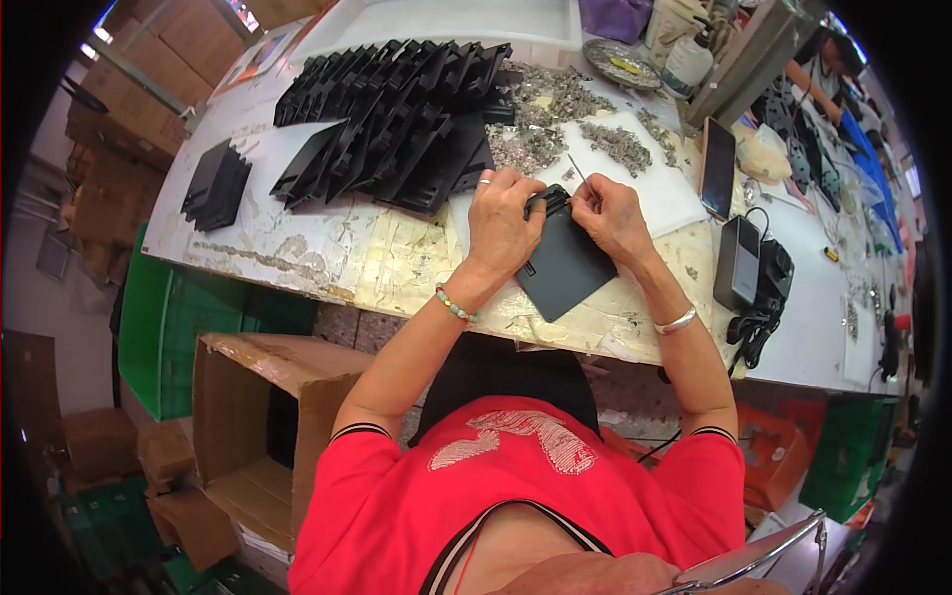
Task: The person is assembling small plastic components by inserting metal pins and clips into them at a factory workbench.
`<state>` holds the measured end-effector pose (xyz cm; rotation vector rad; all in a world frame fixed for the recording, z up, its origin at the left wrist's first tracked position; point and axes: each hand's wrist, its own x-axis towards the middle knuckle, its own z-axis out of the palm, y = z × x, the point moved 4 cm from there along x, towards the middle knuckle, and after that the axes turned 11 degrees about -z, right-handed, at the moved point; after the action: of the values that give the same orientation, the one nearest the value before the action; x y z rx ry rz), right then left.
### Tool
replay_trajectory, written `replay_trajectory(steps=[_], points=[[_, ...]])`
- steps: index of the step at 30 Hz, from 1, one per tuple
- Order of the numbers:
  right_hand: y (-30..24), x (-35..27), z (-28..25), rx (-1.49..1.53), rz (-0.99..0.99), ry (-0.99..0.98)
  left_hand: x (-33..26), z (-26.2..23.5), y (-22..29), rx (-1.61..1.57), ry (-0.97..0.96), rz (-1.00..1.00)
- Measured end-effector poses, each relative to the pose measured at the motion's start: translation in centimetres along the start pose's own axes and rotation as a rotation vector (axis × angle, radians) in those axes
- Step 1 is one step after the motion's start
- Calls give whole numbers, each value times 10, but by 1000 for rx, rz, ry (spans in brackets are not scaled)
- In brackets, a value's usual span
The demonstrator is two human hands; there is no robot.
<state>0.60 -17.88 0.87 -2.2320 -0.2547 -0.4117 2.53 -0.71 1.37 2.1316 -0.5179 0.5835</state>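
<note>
A flat black plastic panel (567,266) lies tilted on the table's near edge, its hinge-like fittings at the far end. My left hand (504,220) grips the panel's far left corner, fingers bent over the fittings. Pinched in my right hand (613,216) is a thin metal tool (577,169), its exact kind too small to make out. The right hand is by the panel's far right edge. Just beyond, small metal parts (617,149) are heaped on a white sheet (659,188). Rows of black plastic pieces (397,129) lean together on the far left.
A smaller stack of black panels (216,186) sits further left. On the right are a phone (718,167), a power bank (737,263) and cables. A metal dish (622,61) and pump bottle (688,61) stand behind. Below left is an open cardboard box (268,357).
</note>
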Motion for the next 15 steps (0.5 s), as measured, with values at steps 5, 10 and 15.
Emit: replay_trajectory(steps=[5,10,15], points=[[-4,0,1,-39,17,-32,-3,2,-4,-72,-98,-115],[-3,2,4,-75,19,-43,-6,4,-6,-94,-62,-82],[0,2,8,-91,6,-18,-8,5,-8,-109,-50,-89]])
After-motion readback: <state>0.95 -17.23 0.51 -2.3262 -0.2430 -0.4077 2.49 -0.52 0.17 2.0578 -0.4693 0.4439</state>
